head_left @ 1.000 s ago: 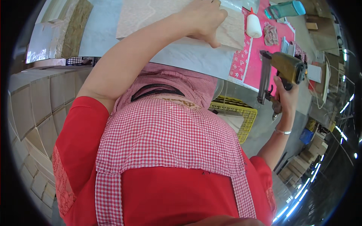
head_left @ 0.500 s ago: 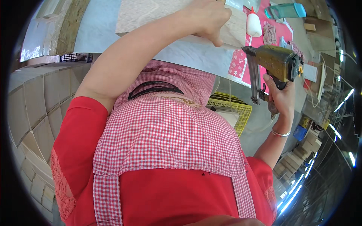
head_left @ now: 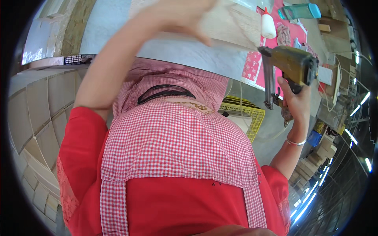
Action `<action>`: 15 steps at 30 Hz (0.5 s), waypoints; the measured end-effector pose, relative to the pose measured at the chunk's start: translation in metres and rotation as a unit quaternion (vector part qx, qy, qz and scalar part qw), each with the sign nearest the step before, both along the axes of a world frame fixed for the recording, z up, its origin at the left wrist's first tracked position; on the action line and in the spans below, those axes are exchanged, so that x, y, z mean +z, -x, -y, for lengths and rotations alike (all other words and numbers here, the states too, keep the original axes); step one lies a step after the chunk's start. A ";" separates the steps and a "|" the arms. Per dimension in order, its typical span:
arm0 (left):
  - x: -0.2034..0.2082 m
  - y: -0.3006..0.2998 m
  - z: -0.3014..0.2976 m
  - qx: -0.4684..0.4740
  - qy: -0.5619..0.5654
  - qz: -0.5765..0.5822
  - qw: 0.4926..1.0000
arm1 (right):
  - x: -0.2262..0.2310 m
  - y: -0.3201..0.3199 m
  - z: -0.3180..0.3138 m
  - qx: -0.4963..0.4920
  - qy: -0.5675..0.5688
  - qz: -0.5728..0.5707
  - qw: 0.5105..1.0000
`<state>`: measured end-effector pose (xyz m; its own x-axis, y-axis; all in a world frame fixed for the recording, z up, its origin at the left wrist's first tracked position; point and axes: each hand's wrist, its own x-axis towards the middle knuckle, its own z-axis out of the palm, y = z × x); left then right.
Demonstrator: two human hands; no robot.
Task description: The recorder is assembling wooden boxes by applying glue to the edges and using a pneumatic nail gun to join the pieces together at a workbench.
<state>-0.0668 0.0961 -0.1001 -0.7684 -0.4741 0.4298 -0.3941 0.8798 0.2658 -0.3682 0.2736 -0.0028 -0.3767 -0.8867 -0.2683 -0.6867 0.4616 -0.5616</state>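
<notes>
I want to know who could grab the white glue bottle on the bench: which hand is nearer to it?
Right, narrowly. The right hand, gripping the nail gun, sits just below the white glue bottle. The left hand rests on the wooden panel, off to the bottle's left.

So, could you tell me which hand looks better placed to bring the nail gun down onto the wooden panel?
The right hand: it already grips the nail gun beside the wooden panel. The left hand is spread over the panel, holding no tool.
</notes>
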 end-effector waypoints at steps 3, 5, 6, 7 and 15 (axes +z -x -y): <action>-0.021 -0.095 0.019 -0.091 -0.027 -0.102 0.990 | 0.002 -0.014 -0.005 0.011 0.024 0.012 1.000; 0.003 -0.093 0.012 -0.020 -0.068 0.008 0.997 | 0.003 -0.020 -0.004 0.007 0.033 0.042 0.999; 0.021 -0.084 0.006 0.044 -0.111 0.114 0.986 | 0.002 -0.023 -0.002 0.013 0.033 0.042 0.998; 0.031 -0.077 0.001 0.106 -0.152 0.218 0.958 | 0.000 -0.027 0.000 0.026 0.034 0.047 0.998; 0.024 -0.050 -0.020 0.137 -0.097 0.140 0.976 | -0.004 -0.046 0.012 0.080 0.013 0.049 0.995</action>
<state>-0.0173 0.1159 -0.0762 -0.6752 -0.7303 0.1036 -0.6889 0.6746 0.2653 -0.3223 0.2618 -0.0069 -0.2026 -0.9407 -0.2722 -0.6918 0.3342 -0.6401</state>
